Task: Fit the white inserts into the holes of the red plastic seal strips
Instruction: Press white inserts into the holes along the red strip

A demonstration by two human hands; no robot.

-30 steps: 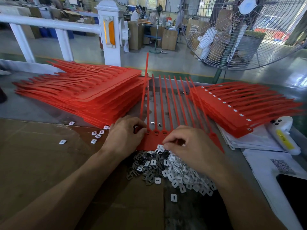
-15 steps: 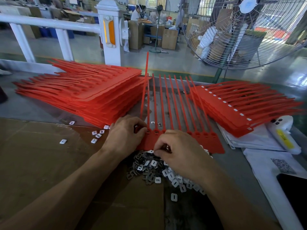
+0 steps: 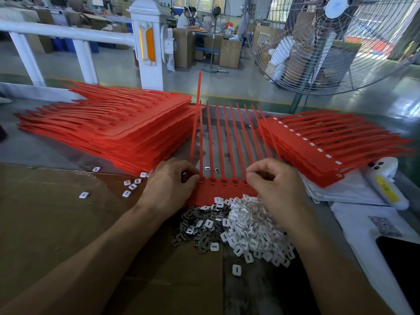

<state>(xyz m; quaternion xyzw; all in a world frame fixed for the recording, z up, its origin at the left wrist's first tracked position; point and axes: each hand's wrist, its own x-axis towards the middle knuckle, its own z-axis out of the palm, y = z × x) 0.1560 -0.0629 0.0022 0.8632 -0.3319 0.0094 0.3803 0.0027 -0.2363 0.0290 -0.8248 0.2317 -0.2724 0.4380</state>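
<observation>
Right hand: the right hand (image 3: 276, 185) sits at centre right of the frame, fingers curled, fingertips pinched at the right end of the strip's row of holes; whether an insert is between them cannot be told.
Left hand: the left hand (image 3: 169, 185) at centre left presses its curled fingers on the left end of the strip (image 3: 223, 189), holding it down.
Strip axis: the head band runs left to right between the hands; its tails run away toward the top of the frame.
Key relation: the open holes lie left of the right fingertips, so I judge the fitting goes along the band with the right hand.
Inserts: the pile of inserts (image 3: 245, 226) lies just below the band, under the right wrist, nearer that hand.
Stacks: unfilled stack (image 3: 109, 130) at left; filled stack (image 3: 329, 146) at right, white dots showing.
Writing: a yellow label on a white bottle (image 3: 386, 185) and a printed code on paper at lower right, neither legible.
</observation>
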